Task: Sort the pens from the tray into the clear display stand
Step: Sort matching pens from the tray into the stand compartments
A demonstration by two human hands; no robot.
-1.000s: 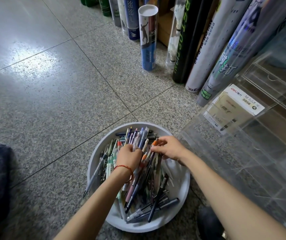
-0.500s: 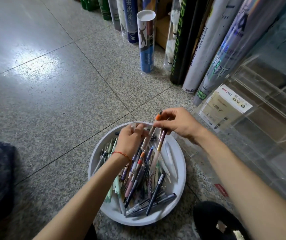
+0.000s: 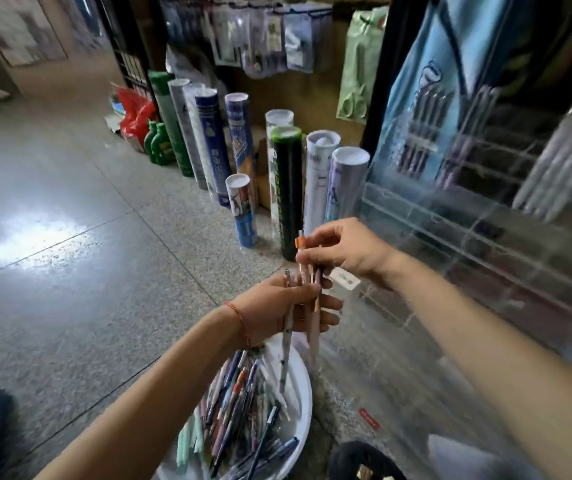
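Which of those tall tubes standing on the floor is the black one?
The green-capped tube just beyond the right hand; its neighbours are white or blue.

Dim interior, window glare on floor [image 3: 45,240], motion blur, wide-angle edge distortion

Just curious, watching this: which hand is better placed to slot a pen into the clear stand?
Probably the right hand: it pinches the pens at their upper ends and lies nearer the clear display stand. The left hand grips the bundle lower down, above the tray.
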